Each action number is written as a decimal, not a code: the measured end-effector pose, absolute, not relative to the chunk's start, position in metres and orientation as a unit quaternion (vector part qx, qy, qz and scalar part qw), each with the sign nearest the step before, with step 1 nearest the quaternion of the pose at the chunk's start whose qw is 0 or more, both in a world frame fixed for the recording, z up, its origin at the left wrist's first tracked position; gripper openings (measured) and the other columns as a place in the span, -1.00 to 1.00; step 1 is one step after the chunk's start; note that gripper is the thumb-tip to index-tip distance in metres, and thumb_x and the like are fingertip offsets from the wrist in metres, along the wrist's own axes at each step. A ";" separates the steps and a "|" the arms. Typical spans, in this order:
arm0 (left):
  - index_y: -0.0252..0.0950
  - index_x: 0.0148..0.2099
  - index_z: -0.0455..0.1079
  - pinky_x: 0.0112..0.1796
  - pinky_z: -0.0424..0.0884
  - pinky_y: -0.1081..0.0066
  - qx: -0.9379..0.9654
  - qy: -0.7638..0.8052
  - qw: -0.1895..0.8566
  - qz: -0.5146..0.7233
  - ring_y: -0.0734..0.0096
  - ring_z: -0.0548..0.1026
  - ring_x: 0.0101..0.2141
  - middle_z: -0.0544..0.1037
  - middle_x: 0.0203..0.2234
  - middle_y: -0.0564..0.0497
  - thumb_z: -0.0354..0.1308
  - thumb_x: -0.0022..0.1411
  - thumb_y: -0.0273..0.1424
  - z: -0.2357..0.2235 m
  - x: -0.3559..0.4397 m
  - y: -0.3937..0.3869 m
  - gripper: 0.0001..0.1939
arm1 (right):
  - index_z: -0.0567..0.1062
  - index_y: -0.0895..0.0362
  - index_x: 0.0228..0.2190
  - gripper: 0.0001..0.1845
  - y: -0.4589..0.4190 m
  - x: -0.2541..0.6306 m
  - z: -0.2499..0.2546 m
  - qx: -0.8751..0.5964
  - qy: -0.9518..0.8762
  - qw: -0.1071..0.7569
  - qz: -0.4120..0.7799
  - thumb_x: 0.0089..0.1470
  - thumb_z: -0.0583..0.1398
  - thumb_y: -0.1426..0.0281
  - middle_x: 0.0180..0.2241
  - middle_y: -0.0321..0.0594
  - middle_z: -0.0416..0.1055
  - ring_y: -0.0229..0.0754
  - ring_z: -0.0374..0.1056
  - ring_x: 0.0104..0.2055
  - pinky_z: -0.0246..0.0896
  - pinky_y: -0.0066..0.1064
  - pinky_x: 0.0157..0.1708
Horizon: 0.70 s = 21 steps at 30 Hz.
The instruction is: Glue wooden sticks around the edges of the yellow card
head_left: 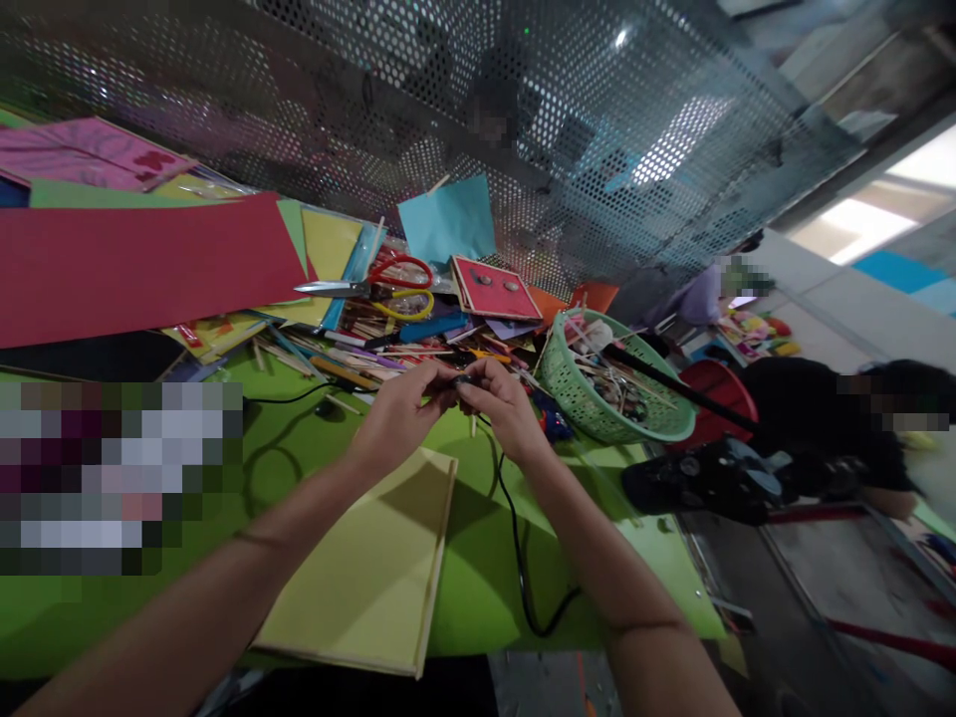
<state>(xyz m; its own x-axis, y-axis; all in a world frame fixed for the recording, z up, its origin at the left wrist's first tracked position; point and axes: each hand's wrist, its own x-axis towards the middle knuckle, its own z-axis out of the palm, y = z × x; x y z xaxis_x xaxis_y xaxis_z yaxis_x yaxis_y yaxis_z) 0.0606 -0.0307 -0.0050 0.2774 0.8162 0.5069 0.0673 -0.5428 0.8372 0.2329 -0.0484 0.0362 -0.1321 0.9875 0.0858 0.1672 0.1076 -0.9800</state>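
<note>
My left hand [407, 410] and my right hand [502, 403] meet over the green table, fingertips pinched together on a small dark, rounded piece [463, 380]. Its kind is too small to make out, and the fingers cover part of it. Below my forearms lies a yellow sheet [365, 568] with thin wooden sticks along its edges. Beyond my fingers is a heap of sticks, markers and paper scraps. Scissors [373, 286] with red and yellow handles rest on the heap, beside a red card [493, 289] that carries two small stone-like pieces.
To the right, a green basket [557, 373] holds sticks and small bits. A black cable [515, 538] runs over the green table [485, 607]. Large red paper [134, 264] lies at left. A perforated metal panel [418, 100] stands behind; another person [807, 408] is at far right.
</note>
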 end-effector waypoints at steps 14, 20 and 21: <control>-0.23 -0.10 0.52 -0.20 0.51 0.42 0.716 0.305 0.357 0.517 0.38 0.63 -0.28 0.69 -0.27 0.04 0.21 0.34 -0.43 -0.003 0.061 -0.034 -0.89 | 0.35 0.04 -0.36 -0.73 -0.049 0.233 0.037 -0.481 -0.601 0.446 0.456 0.01 0.30 0.19 -0.51 -0.41 0.33 -0.27 0.23 -0.47 0.13 -0.39 -0.42; -0.23 -0.10 0.52 -0.20 0.50 0.42 0.715 0.307 0.366 0.511 0.39 0.63 -0.28 0.69 -0.27 0.04 0.20 0.34 -0.43 -0.001 0.060 -0.033 -0.88 | 0.36 0.05 -0.35 -0.71 -0.050 0.233 0.038 -0.477 -0.588 0.452 0.472 -0.02 0.32 0.19 -0.50 -0.41 0.36 -0.28 0.24 -0.48 0.13 -0.40 -0.42; -0.23 -0.09 0.52 -0.19 0.50 0.42 0.715 0.309 0.362 0.512 0.39 0.63 -0.27 0.69 -0.26 0.04 0.20 0.33 -0.42 0.000 0.060 -0.034 -0.88 | 0.36 0.05 -0.34 -0.70 -0.050 0.232 0.038 -0.478 -0.587 0.452 0.471 -0.02 0.32 0.19 -0.50 -0.41 0.36 -0.28 0.24 -0.47 0.13 -0.40 -0.42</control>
<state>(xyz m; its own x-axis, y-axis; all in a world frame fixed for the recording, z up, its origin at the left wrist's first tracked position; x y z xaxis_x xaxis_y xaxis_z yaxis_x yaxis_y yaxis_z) 0.0599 -0.0336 -0.0004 0.2855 0.8126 0.5081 0.0709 -0.5466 0.8344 0.2324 -0.0499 0.0383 -0.1332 0.9878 0.0811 0.1364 0.0993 -0.9857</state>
